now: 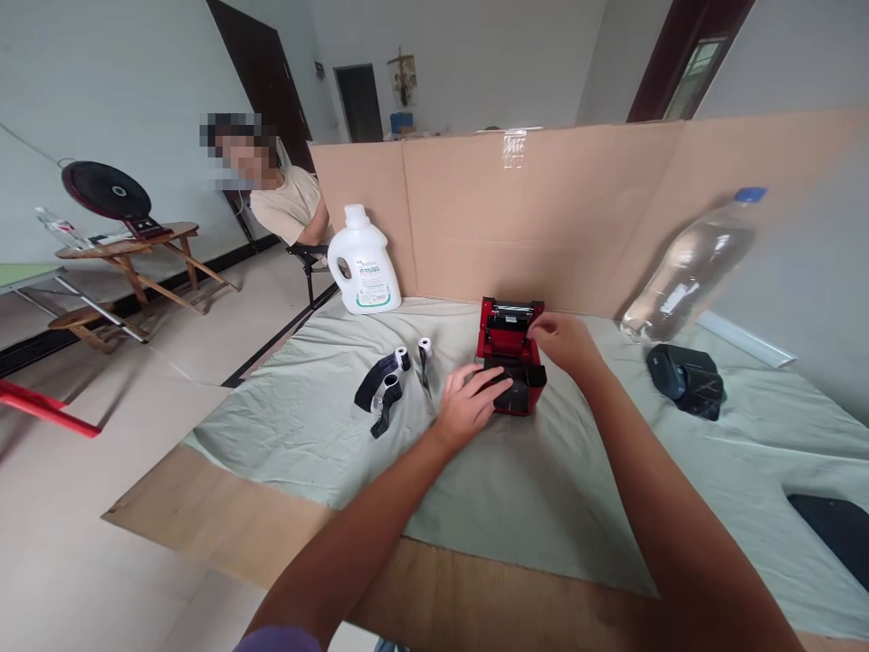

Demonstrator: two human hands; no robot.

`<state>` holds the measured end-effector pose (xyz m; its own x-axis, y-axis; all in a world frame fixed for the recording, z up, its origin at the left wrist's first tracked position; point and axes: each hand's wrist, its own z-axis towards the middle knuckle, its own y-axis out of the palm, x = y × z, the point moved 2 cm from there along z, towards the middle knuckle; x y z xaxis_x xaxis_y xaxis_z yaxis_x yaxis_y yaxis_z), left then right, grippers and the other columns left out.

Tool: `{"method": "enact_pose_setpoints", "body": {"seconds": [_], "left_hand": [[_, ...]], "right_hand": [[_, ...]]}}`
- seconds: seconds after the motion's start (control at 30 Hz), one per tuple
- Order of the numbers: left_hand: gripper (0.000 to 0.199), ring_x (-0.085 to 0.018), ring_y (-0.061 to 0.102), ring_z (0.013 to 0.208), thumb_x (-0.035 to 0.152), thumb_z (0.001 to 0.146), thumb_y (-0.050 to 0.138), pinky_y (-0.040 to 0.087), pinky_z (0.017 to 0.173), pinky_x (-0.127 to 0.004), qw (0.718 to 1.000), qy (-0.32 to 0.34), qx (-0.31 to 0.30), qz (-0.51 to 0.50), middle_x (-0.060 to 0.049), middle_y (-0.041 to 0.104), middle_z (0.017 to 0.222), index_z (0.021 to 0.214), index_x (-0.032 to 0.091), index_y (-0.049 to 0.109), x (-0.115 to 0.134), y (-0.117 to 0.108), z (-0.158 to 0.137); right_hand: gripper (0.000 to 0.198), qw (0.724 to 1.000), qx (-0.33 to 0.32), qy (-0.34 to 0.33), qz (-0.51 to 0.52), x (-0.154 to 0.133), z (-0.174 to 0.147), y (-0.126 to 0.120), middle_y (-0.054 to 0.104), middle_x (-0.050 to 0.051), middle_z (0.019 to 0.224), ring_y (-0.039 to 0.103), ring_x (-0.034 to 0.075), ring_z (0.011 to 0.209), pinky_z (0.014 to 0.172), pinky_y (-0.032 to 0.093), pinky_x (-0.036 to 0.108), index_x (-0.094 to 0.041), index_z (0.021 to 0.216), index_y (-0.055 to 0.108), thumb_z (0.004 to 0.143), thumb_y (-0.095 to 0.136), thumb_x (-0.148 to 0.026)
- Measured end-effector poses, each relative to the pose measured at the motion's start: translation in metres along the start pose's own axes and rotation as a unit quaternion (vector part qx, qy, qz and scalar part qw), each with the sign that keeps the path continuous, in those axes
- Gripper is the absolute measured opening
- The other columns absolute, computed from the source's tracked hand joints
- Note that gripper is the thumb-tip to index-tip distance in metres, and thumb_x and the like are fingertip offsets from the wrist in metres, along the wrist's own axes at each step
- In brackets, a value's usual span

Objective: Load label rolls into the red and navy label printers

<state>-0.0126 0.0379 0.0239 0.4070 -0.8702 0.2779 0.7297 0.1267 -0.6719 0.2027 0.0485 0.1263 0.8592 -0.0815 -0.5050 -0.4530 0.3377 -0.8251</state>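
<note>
The red-and-black device [519, 364] looks like smooth plastic from where I stand, the green cloth [502, 489] matt and creased. The clear bottle [698, 261] is glossy plastic, the upright panel [536, 208] dull cardboard.

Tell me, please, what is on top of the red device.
The left hand lies over the black front part of the red device. What the hand covers cannot be seen.

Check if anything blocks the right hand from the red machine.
Nothing visible does: the right hand is at the upper right of the red machine, contact unclear; the left hand covers part of its front.
</note>
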Motion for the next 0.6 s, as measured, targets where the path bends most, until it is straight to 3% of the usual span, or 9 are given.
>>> {"method": "enact_pose_setpoints", "body": {"seconds": [0.07, 0.1, 0.2, 0.27, 0.4, 0.6], "left_hand": [[0.047, -0.025, 0.047, 0.128, 0.016, 0.093, 0.045, 0.038, 0.106, -0.043, 1.000, 0.019, 0.011, -0.002, 0.000, 0.066, 0.134, 0.130, 0.034, 0.066, 0.001, 0.000, -0.001], [0.046, -0.025, 0.048, 0.127, 0.015, 0.093, 0.045, 0.038, 0.106, -0.042, 0.999, 0.028, 0.018, -0.004, 0.000, 0.067, 0.133, 0.130, 0.034, 0.067, 0.001, -0.001, -0.001], [0.045, -0.024, 0.050, 0.123, 0.015, 0.094, 0.044, 0.038, 0.104, -0.041, 0.998, 0.046, 0.032, -0.007, 0.000, 0.069, 0.131, 0.127, 0.033, 0.069, 0.002, -0.003, -0.002], [0.044, -0.024, 0.051, 0.121, 0.015, 0.095, 0.043, 0.038, 0.102, -0.041, 0.998, 0.049, 0.032, -0.006, 0.000, 0.070, 0.130, 0.126, 0.032, 0.069, 0.003, -0.005, -0.003], [0.044, -0.023, 0.052, 0.120, 0.015, 0.095, 0.043, 0.039, 0.102, -0.041, 0.999, 0.039, 0.028, -0.001, 0.000, 0.071, 0.128, 0.126, 0.033, 0.069, 0.002, -0.007, -0.003], [0.043, -0.023, 0.051, 0.117, 0.013, 0.093, 0.047, 0.040, 0.103, -0.039, 0.995, 0.071, 0.066, 0.008, -0.003, 0.069, 0.129, 0.123, 0.032, 0.071, 0.004, -0.007, -0.004]], "right_hand": [[0.033, 0.986, 0.144, 0.036, 0.075, 0.013, -0.002, -0.005, 0.070, 0.013, 0.116, 0.062, 0.027, 0.105, 0.088, 0.048, 0.038, -0.019, 0.111, 0.067, 0.088, 0.048, -0.033], [0.041, 0.976, 0.175, 0.043, 0.119, 0.018, -0.002, -0.004, 0.066, 0.014, 0.126, 0.059, 0.027, 0.111, 0.090, 0.048, 0.038, -0.018, 0.123, 0.061, 0.089, 0.048, -0.036], [0.053, 0.961, 0.123, 0.041, 0.245, 0.024, 0.001, 0.010, 0.055, 0.014, 0.142, 0.055, 0.024, 0.122, 0.092, 0.049, 0.036, -0.021, 0.141, 0.045, 0.092, 0.044, -0.042], [0.049, 0.955, 0.096, 0.040, 0.276, 0.025, -0.002, 0.018, 0.056, 0.013, 0.139, 0.056, 0.023, 0.121, 0.092, 0.049, 0.035, -0.023, 0.138, 0.047, 0.095, 0.040, -0.044], [0.035, 0.961, 0.109, -0.001, 0.255, 0.024, -0.025, 0.027, 0.056, 0.010, 0.128, 0.055, 0.022, 0.118, 0.095, 0.048, 0.034, -0.023, 0.113, 0.061, 0.094, 0.044, -0.046], [0.016, 0.941, 0.110, 0.010, 0.319, 0.034, -0.058, 0.050, 0.049, 0.009, 0.137, 0.050, 0.022, 0.130, 0.101, 0.046, 0.035, -0.023, 0.089, 0.062, 0.088, 0.052, -0.036]]}}
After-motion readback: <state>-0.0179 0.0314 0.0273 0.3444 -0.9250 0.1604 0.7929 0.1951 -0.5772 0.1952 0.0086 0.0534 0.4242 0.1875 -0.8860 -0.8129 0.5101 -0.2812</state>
